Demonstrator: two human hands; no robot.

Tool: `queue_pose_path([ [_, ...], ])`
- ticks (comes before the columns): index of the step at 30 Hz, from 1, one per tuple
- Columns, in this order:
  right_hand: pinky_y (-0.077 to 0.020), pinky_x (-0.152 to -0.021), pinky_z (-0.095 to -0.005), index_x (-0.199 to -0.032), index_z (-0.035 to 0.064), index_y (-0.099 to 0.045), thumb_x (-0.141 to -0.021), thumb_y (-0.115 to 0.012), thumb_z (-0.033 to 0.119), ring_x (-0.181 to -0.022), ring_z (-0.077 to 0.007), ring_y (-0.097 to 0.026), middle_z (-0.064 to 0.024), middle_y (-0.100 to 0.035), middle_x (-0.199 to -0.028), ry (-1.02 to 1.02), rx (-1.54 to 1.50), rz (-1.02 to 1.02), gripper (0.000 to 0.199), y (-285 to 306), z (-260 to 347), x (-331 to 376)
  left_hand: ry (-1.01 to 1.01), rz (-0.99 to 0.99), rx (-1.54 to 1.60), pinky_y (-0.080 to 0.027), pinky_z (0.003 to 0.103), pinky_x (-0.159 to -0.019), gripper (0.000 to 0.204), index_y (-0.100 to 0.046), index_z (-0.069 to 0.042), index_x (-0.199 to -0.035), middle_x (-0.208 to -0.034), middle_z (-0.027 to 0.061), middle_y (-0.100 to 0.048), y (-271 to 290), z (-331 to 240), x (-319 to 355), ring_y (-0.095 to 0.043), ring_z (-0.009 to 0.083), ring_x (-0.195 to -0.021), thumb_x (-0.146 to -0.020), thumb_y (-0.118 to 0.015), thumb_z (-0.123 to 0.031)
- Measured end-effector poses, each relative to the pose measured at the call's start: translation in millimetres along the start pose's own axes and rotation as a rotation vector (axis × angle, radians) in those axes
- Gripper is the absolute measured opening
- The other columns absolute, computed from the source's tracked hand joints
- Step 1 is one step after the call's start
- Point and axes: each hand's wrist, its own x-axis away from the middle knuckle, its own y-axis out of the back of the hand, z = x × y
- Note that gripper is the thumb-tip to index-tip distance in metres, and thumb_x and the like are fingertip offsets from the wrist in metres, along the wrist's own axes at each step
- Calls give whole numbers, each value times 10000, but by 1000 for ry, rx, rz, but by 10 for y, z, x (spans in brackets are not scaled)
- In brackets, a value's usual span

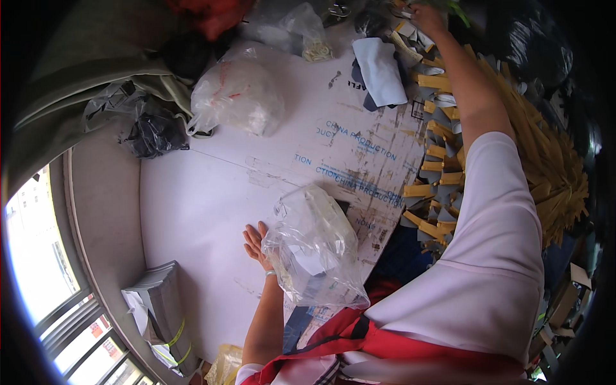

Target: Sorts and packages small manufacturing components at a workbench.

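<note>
My left hand (256, 246) lies on the white tabletop (192, 212) with its fingers stretched out, and no object shows in it. Right beside it sits a clear plastic bag (317, 237) with pale contents that I cannot make out; the bag covers part of that wrist area. My right arm reaches to the far right. There my right hand (427, 19) is at the top edge of the picture, its fingers curled at small pale things too small to name. Just below it are some white and tan pieces (410, 38).
A folded light-blue cloth (382, 70) lies far right of centre, near a large pile of yellow-and-grey strips (532, 160). Farther left are a filled white plastic bag (237, 96) and a black bag (154, 131). A grey stack (157, 298) stands by the window at left.
</note>
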Motion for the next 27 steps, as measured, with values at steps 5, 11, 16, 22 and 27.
queue_pose_path([
  [5,-438,-633,-408,-809,37,-581,-858,-584,87,-689,-267,-548,-173,-564,-742,250,-451,-1,70,-108,331,241,169,95,-87,-116,492,-1107,611,-314,-187,-1446,-1524,155,-183,234,-58,-12,-158,309,-1416,-890,-513,-344],
  [11,-456,-669,-447,-855,15,-621,-829,-592,132,-760,-337,-602,-202,-607,-807,-106,171,-1,123,304,1293,612,59,104,-329,-129,488,-1103,601,-321,-192,-1442,-1528,138,-181,232,151,89,-152,298,-1418,-894,-500,-364],
  [16,-491,-718,-419,-840,38,-664,-781,-691,327,-802,-346,-624,-154,-645,-844,76,347,302,296,300,1477,1042,113,99,-323,-113,492,-1106,606,-308,-202,-1447,-1529,121,-180,166,41,45,-143,289,-1420,-898,-491,-381],
  [22,-511,-732,-454,-876,42,-679,-761,-639,151,-883,-342,-644,-174,-663,-915,178,434,219,164,54,1297,1235,178,126,-354,-88,496,-1111,615,-282,-216,-1460,-1534,96,-162,100,-9,5,-121,288,-1425,-904,-480,-389],
  [27,-503,-712,-468,-844,75,-674,-719,-594,76,-863,-355,-630,-173,-651,-863,302,360,184,149,34,1421,1474,128,63,-223,-77,506,-1112,623,-271,-218,-1464,-1540,84,-138,151,-20,10,-104,290,-1428,-904,-484,-389],
])
